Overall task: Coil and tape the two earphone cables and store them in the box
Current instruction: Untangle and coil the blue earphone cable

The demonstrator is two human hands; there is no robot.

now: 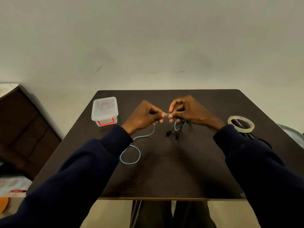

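Observation:
A light blue earphone cable (139, 152) runs from a loose loop on the dark table up to my hands. My left hand (144, 115) and my right hand (185, 111) both pinch it between thumb and fingers, fingertips almost touching, above the table's middle. A short blue loop hangs under my right hand. A black earphone cable (174, 131) lies bunched on the table just below my right hand, its earbuds toward me. The clear plastic box (105, 110) with a red latch stands shut at the far left. A roll of clear tape (241, 123) lies at the right.
The dark table (164, 178) ends at a front edge near my lap. Black scissors (246, 134) lie partly under the tape roll. A dark wooden cabinet (24, 129) stands left of the table, and a plain wall is behind.

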